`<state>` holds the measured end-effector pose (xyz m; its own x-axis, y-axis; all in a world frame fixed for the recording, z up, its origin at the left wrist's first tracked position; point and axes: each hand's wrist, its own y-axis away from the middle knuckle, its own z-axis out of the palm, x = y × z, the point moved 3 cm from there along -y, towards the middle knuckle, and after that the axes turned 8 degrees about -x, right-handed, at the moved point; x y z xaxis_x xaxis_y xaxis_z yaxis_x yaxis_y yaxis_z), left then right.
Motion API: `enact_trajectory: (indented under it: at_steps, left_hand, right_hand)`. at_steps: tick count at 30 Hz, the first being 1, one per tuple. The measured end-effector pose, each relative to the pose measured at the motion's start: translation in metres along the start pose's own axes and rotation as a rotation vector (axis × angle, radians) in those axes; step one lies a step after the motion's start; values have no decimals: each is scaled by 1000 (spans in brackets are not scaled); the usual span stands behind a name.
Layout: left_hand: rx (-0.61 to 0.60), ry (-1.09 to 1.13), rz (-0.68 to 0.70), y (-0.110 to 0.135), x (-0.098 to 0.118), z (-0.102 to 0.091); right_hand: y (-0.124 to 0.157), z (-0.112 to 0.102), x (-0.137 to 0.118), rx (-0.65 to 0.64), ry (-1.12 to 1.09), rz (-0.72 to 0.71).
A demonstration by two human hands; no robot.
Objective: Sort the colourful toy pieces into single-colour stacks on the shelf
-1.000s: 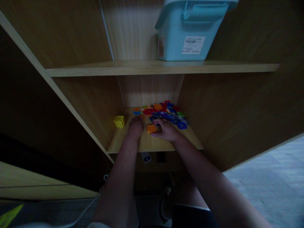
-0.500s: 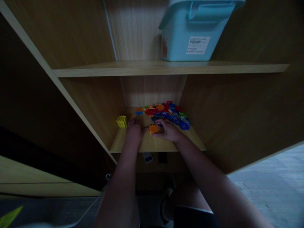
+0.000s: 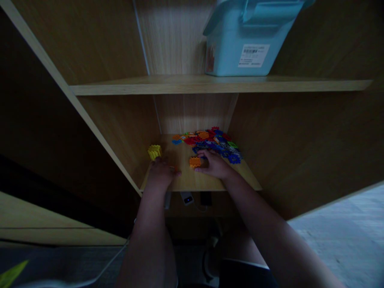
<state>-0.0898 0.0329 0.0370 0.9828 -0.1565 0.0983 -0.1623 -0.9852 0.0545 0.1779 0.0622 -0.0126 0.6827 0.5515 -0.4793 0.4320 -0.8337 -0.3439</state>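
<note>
Both my hands rest on the lower wooden shelf (image 3: 192, 182) of a dim cabinet. My left hand (image 3: 161, 173) lies near the shelf's front left, fingers curled over a small orange piece (image 3: 173, 169) that barely shows. A yellow stack of toothed plastic blocks (image 3: 154, 151) stands just beyond it. My right hand (image 3: 213, 164) grips an orange toothed block stack (image 3: 195, 162) with thumb and fingers. Behind it lies a heap of red, blue, orange and green interlocking pieces (image 3: 211, 143).
A light blue lidded plastic box (image 3: 246, 40) with a barcode label sits on the upper shelf (image 3: 210, 85). Under the lower shelf are a small device with a lit indicator (image 3: 187, 198) and a dark plug (image 3: 205, 198). Cabinet walls close in left and right.
My left hand has drawn back from the heap toward the shelf's front left, closing over a small orange piece. My right hand stays on the orange stack.
</note>
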Motion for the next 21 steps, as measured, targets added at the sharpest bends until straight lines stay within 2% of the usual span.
enact_trajectory:
  at_steps: [2, 4, 8, 11, 16, 21]
  left_hand:
    - [-27, -30, -75, -1, -5, 2]
    - [-31, -32, -71, -5, -10, 6]
    - [26, 90, 94, -13, -14, 12]
    - [61, 278, 193, -15, -16, 13]
    - [33, 561, 207, -14, -19, 14]
    - [53, 602, 281, -17, -21, 12]
  right_hand:
    - [0, 0, 0, 0, -1, 0]
    - [0, 0, 0, -2, -2, -6]
    - [1, -2, -2, 2, 5, -26]
    - [1, -2, -3, 3, 8, -24]
    - [1, -2, -4, 7, 7, -14]
    - [1, -2, -2, -18, 3, -9]
